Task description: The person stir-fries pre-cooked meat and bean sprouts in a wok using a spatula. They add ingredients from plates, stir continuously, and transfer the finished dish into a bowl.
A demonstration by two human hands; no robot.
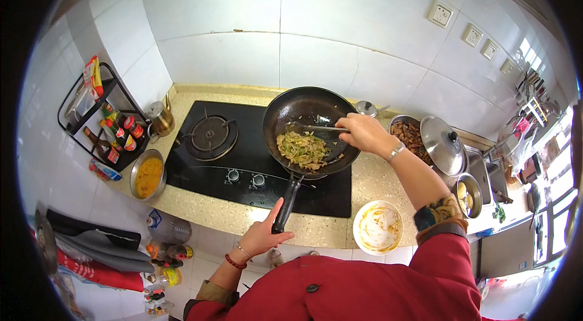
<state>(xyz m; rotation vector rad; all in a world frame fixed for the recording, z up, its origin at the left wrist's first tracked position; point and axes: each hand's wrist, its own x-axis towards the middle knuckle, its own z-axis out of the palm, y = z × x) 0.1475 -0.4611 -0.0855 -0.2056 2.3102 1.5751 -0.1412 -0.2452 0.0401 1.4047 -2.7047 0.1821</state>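
A black wok (314,104) stands over the right-hand burner of a black glass gas hob (255,134). Stir-fried green strips mixed with pale brown pieces (303,150) lie toward its near side. My right hand (369,132) grips the handle of a metal cooking utensil (323,128), whose head is inside the wok by the food. The wok's black handle (287,209) points toward me. My left hand (264,234) is at the handle's end, forefinger alongside it and thumb apart; whether the hidden fingers close around it is unclear.
Right of the hob are a sauce-smeared white bowl (378,227), a pan of brown food (407,136), a metal lid (442,145) and a sink (477,168). On the left are a bowl of orange-yellow food (148,176), a metal pot (161,118) and a black rack (109,88) with bottles.
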